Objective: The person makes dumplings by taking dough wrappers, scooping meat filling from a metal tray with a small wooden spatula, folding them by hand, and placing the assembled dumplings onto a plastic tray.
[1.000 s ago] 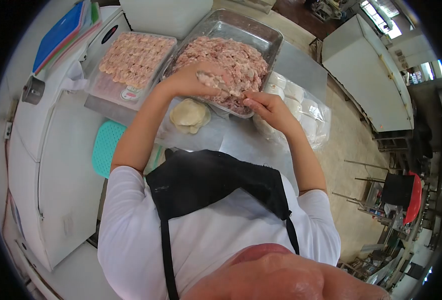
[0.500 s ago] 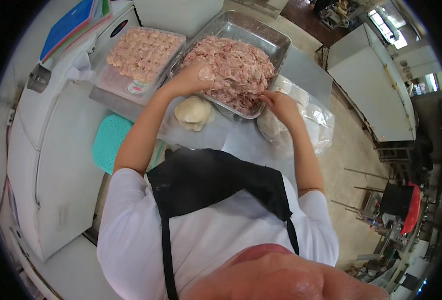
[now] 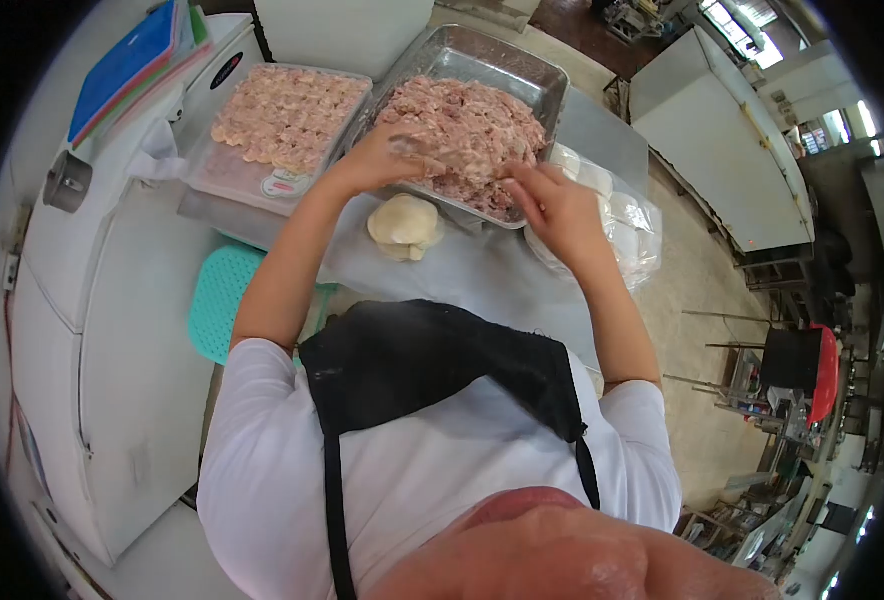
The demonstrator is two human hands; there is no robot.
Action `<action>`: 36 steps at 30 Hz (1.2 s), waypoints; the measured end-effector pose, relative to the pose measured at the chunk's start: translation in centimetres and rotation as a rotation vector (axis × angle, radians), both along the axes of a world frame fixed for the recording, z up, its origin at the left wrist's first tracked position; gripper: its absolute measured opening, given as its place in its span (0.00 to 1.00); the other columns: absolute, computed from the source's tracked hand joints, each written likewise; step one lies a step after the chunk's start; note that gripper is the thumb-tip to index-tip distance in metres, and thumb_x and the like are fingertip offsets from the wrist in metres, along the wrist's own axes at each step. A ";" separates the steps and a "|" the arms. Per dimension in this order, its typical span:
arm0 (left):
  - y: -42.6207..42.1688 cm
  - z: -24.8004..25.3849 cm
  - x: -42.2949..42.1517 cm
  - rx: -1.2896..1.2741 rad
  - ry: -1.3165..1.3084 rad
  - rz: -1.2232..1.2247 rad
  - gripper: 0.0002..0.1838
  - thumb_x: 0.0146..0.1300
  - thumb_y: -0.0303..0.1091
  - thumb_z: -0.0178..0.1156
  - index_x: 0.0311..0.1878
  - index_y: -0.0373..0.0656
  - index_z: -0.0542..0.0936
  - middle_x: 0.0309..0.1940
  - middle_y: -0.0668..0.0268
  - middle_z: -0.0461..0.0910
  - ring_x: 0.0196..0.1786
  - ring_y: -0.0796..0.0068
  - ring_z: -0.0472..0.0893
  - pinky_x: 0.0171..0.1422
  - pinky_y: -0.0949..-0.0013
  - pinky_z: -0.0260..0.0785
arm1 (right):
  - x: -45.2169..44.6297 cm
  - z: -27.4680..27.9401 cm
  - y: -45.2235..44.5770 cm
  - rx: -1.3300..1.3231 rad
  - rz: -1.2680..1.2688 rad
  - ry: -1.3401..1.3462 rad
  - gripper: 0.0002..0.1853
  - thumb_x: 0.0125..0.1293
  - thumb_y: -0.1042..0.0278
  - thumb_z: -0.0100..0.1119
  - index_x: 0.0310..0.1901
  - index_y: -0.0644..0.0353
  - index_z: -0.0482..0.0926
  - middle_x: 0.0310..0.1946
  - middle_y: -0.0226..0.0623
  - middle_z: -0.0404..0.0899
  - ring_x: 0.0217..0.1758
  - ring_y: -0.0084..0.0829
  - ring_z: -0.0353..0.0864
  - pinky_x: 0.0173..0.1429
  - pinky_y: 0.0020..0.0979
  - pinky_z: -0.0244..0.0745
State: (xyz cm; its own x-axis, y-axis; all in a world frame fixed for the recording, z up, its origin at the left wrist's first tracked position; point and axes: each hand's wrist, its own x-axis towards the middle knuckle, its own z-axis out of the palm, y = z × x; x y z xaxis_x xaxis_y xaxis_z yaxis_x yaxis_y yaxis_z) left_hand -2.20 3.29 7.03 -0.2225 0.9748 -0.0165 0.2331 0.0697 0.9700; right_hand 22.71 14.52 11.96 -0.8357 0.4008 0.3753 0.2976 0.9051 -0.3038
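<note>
A heap of pinkish minced filling [image 3: 467,120] fills much of a metal tray [image 3: 522,62]. My left hand [image 3: 392,158] is over the tray's left side, its fingers curved around something I cannot make out against the filling. At the tray's near right corner, my right hand [image 3: 552,205] has its fingertips pinched together close to the filling. A small stack of round, pale wrappers [image 3: 404,226] lies on the table just below the tray. To the left, a clear container [image 3: 212,170] holds rows of filled pieces [image 3: 287,112].
White rounded packs in a clear plastic bag [image 3: 627,235] lie right of the tray. A turquoise perforated basket [image 3: 224,300] is at the left, beside a white appliance [image 3: 137,360]. A metal cup [image 3: 67,182] and colored boards [image 3: 127,75] stand at the upper left.
My right hand has shifted slightly up and left, and its fingers look more bent. My left hand has come away a little from the filling. The view has moved slightly.
</note>
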 end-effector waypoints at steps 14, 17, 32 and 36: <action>-7.9 1.4 -10.0 0.072 0.257 0.083 0.21 0.52 0.38 0.73 0.48 0.41 0.80 0.36 0.69 0.80 0.30 0.82 0.76 0.35 0.74 0.71 | -10.0 -0.6 -6.3 -0.263 0.087 -0.047 0.14 0.69 0.63 0.54 0.48 0.64 0.79 0.39 0.48 0.81 0.42 0.44 0.81 0.48 0.35 0.74; -10.2 -0.8 -14.8 0.107 0.390 0.177 0.25 0.52 0.39 0.72 0.52 0.40 0.78 0.37 0.68 0.80 0.33 0.80 0.77 0.38 0.73 0.72 | -11.2 -2.4 -7.0 -0.425 -0.003 0.044 0.15 0.69 0.61 0.55 0.48 0.64 0.80 0.39 0.47 0.82 0.41 0.41 0.82 0.47 0.34 0.74; -15.2 -8.8 -27.1 -0.186 0.825 0.418 0.40 0.52 0.37 0.67 0.68 0.45 0.63 0.51 0.46 0.77 0.51 0.48 0.78 0.55 0.54 0.70 | -7.6 -8.7 -11.9 -0.975 -0.446 0.357 0.15 0.72 0.59 0.52 0.50 0.59 0.81 0.20 0.17 0.64 0.18 0.09 0.56 0.21 0.15 0.49; -13.2 -11.2 -27.3 -0.218 0.789 0.348 0.44 0.53 0.37 0.66 0.72 0.49 0.57 0.50 0.47 0.78 0.51 0.48 0.79 0.55 0.54 0.70 | -7.9 -8.6 -11.9 -0.846 -0.407 0.324 0.14 0.72 0.59 0.53 0.49 0.58 0.81 0.21 0.17 0.64 0.19 0.09 0.57 0.23 0.15 0.50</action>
